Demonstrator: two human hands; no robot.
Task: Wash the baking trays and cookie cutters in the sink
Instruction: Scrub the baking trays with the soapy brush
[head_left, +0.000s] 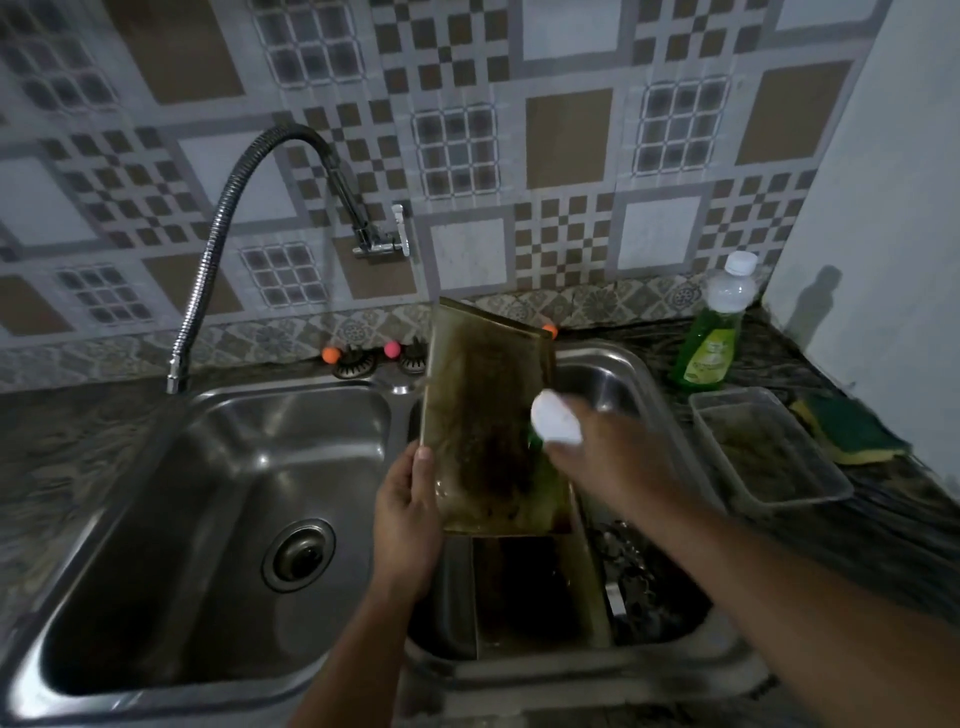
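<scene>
Bottle label (707, 358) unreadable. Our left hand (405, 525) grips the stained baking tray (483, 415) upright over the steel sink's (291, 457) right basin; our right hand (597, 447) clasps a white-ended scrubber (555, 424) against it. Patterned tile wall (467, 130) behind.

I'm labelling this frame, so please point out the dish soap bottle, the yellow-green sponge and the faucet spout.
dish soap bottle (709, 345), head view, green lower body.
yellow-green sponge (852, 428), head view, green top face.
faucet spout (175, 382), head view, outlet tip.
</scene>
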